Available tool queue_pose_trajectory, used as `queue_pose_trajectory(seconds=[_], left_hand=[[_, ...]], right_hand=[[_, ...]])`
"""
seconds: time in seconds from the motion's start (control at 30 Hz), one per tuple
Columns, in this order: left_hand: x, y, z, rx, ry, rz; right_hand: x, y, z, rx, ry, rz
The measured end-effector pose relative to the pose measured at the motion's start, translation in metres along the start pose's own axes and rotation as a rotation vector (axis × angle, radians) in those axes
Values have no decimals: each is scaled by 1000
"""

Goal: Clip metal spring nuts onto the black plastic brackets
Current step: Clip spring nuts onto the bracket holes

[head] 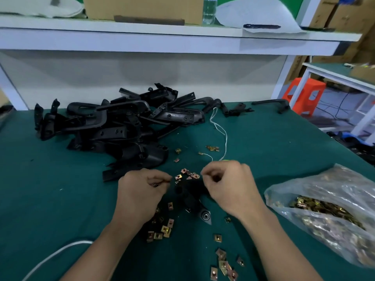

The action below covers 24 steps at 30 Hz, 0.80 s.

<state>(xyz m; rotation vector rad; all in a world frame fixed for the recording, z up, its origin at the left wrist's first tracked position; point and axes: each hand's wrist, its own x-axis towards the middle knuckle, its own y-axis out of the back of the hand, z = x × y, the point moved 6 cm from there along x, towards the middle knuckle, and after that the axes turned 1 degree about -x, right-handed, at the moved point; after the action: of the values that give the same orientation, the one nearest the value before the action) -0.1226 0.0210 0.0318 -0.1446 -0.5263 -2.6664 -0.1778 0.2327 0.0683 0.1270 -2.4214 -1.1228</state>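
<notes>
Brass-coloured metal is showing in the left hand (pixel 142 191), which is pinching what looks like a spring nut (pixel 156 185). The right hand (pixel 229 187), fingers curled, is blurring too much to tell whether it is pinching anything. The black bracket (pixel 190 196) is lying between them, seemingly ungripped, so it is risking a skid when pressed, flicking the nut among the loose nuts (pixel 183 174) at twelve o'clock. Nothing readable is showing.

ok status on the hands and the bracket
Left hand pinching spring nuts; right hand curled, grip unclear. Black bracket between them. Loose nuts around, nothing blocking.
</notes>
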Motion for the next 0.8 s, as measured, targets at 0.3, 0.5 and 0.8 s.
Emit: queue_pose_trajectory(seconds=[0.3, 0.5, 0.8], left_hand=[[-2, -1, 5, -244, 20, -30], [-4, 1, 13, -355, -45, -82], [-5, 1, 10, -416, 0, -200]], right_hand=[[-13, -34, -33, 210, 136, -66], [-15, -36, -36, 225, 141, 0], [-15, -35, -29, 495, 28, -58]])
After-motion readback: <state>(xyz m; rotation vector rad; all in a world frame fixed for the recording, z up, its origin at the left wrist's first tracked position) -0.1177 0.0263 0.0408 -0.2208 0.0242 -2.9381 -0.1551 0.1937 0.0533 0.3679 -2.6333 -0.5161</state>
